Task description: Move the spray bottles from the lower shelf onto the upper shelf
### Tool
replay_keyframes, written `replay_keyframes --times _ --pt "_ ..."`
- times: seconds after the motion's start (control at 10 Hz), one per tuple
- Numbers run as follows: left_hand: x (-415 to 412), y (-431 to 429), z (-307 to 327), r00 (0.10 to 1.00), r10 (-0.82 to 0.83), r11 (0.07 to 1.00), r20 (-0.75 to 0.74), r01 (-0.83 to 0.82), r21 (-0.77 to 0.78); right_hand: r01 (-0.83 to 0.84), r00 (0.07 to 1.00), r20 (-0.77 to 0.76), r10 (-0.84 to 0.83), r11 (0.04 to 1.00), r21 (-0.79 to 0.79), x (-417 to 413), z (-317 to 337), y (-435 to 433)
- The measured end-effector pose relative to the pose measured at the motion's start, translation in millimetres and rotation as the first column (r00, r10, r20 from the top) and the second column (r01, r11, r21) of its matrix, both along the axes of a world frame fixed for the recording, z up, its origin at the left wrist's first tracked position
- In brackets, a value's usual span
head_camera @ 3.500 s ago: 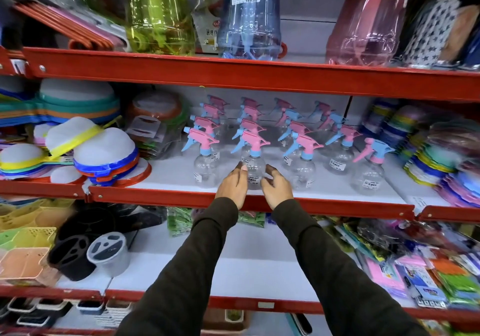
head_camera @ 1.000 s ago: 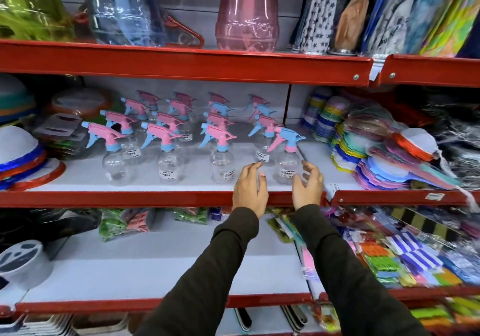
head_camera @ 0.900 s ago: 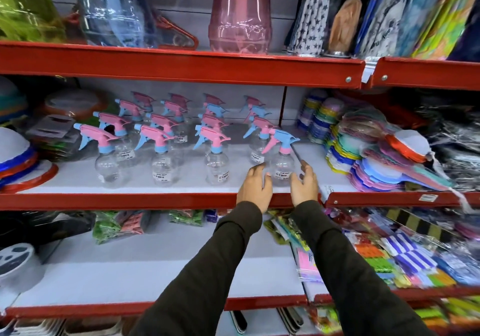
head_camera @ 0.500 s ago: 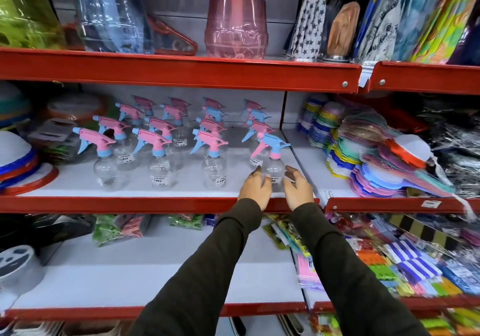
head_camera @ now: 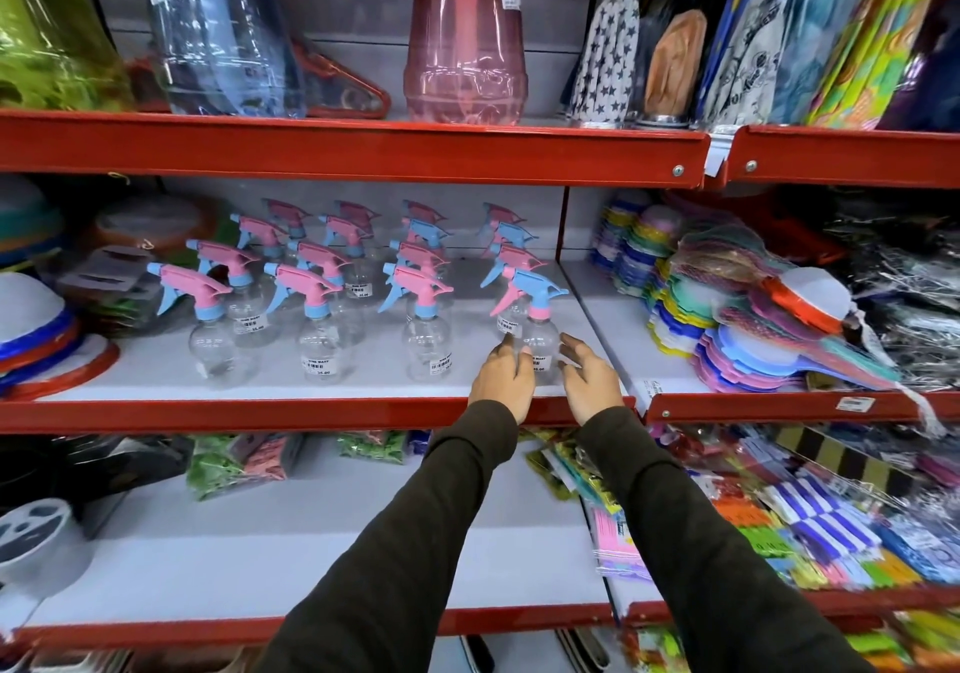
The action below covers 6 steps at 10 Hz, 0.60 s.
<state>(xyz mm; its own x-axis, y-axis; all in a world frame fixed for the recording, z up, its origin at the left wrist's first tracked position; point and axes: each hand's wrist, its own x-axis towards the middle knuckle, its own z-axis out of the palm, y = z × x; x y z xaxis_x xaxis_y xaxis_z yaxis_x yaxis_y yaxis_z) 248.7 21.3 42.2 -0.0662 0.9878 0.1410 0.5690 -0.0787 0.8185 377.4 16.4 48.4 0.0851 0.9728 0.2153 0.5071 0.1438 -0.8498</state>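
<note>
Several clear spray bottles with pink-and-blue trigger heads stand in rows on the middle shelf [head_camera: 311, 415]. The front right bottle [head_camera: 540, 332], with a blue trigger and a pink collar, stands upright near the shelf's front edge. My left hand [head_camera: 503, 378] is at its left side, fingertips against the clear body. My right hand [head_camera: 589, 376] is just to its right, fingers spread, with a small gap to the bottle. Neither hand grips it.
A red divider post [head_camera: 561, 225] stands right of the bottles, with stacked coloured plastic items [head_camera: 727, 329] beyond it. Tall plastic jugs [head_camera: 462, 48] fill the shelf above. The shelf below [head_camera: 260, 542] holds packets at the back and right, and a grey caddy [head_camera: 36, 532] at the left.
Both hands moved from the middle front bottle to the rightmost one and cupped it. The bottle shifted slightly left and forward. My right hand has since drawn back and spread its fingers.
</note>
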Motion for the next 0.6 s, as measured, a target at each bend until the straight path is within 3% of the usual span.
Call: replay_keyframes --times 0.4,0.5,0.6 --pt "-0.3 -10.7 6.0 1.0 -0.017 1.0 0.006 0.017 -0.009 -0.056 0.997 0.046 0.058 0.997 -0.056 1.8 1.5 -2.1" --pt "-3.9 -19.2 6.1 0.999 -0.008 0.998 0.05 0.005 0.056 -0.046 0.998 -0.05 0.048 0.998 0.033 9.0 -2.0 -6.2" --pt "-15.5 -27.9 9.6 0.993 0.074 0.981 0.095 -0.089 0.172 0.107 0.971 -0.233 -0.061 0.976 0.192 27.8 10.7 -22.5"
